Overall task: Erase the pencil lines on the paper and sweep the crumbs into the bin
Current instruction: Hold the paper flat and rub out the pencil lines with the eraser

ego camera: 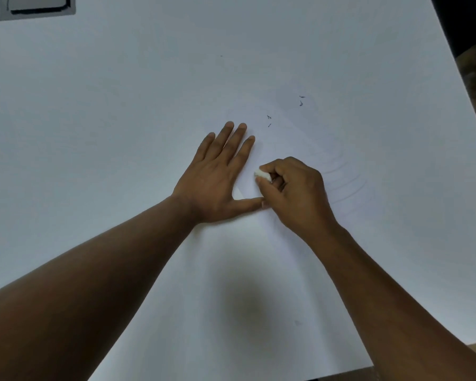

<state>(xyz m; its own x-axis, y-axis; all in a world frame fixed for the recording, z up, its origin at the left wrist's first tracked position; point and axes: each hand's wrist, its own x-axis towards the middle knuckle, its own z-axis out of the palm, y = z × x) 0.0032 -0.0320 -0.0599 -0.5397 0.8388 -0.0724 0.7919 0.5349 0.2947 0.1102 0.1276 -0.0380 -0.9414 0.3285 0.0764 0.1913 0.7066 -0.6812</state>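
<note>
While pressing flat with fingers straight and spread, left hand (217, 182) pinning the paper (300, 257) to the white table (94, 105), thumb reaching toward the other hand. Right hand (294, 193) curling around a small white eraser (263, 175), pinching it between thumb and fingertips with only its tip showing toward the left hand. Working the eraser against the sheet just beside the left forefinger. Faint curved pencil lines (346, 182) remaining on the far side of the right hand, away from the left. Dark crumbs (300, 101) lying scattered beyond the fingertips of both hands, a second small cluster nearer the left fingertips. No bin in view; position cannot be told. Judging the paper as light, thin and liable to crease or slide, so needing flat pressure close to the rubbing point, not a grip at the edge. Judging the eraser as soft, small and slightly yielding, best pinched low near the working end for control. Judging the crumbs as near weightless, easily scattered, calling for a gentle sweep with the side of an open hand. Erasing step under way; sweeping not yet begun.
</note>
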